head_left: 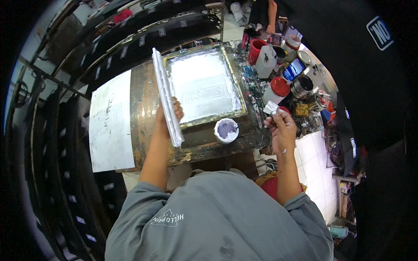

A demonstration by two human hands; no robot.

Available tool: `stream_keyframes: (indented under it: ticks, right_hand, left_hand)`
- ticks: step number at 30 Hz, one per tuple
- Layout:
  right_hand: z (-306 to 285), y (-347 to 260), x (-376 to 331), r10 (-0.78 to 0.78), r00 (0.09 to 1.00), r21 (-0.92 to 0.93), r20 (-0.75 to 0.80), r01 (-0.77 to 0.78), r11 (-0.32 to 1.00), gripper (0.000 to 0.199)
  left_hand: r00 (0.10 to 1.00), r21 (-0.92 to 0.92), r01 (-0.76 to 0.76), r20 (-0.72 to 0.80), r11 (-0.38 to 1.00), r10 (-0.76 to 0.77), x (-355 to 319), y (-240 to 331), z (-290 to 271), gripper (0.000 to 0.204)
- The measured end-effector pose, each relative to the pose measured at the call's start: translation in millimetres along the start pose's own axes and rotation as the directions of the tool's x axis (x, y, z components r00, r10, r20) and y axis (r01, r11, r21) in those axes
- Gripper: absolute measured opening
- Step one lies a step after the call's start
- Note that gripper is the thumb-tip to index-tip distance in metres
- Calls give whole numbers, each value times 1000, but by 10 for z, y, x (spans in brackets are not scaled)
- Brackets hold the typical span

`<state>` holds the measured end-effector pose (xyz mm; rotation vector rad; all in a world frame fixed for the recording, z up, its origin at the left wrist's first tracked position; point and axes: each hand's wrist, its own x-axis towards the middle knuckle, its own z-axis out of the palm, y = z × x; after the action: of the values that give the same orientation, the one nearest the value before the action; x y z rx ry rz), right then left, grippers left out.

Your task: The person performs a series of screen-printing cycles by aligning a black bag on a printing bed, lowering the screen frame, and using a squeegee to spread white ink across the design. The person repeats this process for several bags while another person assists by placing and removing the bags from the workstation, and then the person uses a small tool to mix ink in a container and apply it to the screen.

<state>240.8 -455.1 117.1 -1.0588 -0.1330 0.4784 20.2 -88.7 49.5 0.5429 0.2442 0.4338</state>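
My left hand (176,111) is wrapped round a long squeegee (160,76), its length smeared with white ink. The squeegee slants over the left edge of a screen-printing frame (238,93) whose mesh is coated white, with lettering faintly showing. Closed fingers of my right hand (283,130) pinch a small flat scraper (271,107) covered in white ink, right of the frame. Between my hands, near the front of the worktable, stands a white tub (226,131) with pale greyish-purple stuff inside and white ink round its rim.
A white sheet (111,122) lies on the left of the stained worktable (143,95). At the right crowd a red-lidded tub (277,90), a jug (265,61), a phone (294,68) and cans. Racks of dark printed cloth (143,43) stand behind and left. Another person's arm (271,17) shows far back.
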Motion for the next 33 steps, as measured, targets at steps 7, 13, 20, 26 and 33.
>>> stream_keyframes:
  ticks: [7, 13, 20, 26, 33]
  right_hand:
    - [-615, -102, -191, -69, 969, -121, -238, 41, 992, 17]
    - [-1101, 169, -293, 10, 957, -166, -289, -61, 984, 15]
    - [-971, 91, -202, -8, 950, -253, -312, -75, 965, 12]
    - [-1127, 105, -267, -2, 921, -242, -390, -100, 965, 9]
    - [-1190, 227, -219, -30, 910, -240, -413, -78, 968, 23]
  left_hand:
    - [884, 499, 74, -434, 863, 175, 25, 654, 143, 56]
    - [825, 788, 31, -367, 615, 429, 1019, 361, -161, 54]
    - [744, 891, 449, -416, 70, 524, 2139, -899, 74, 65]
    - [728, 848, 528, -472, 32, 498, 2291, -1446, 25, 61]
    - [740, 828, 560, -487, -22, 465, 2323, -1580, 90, 59]
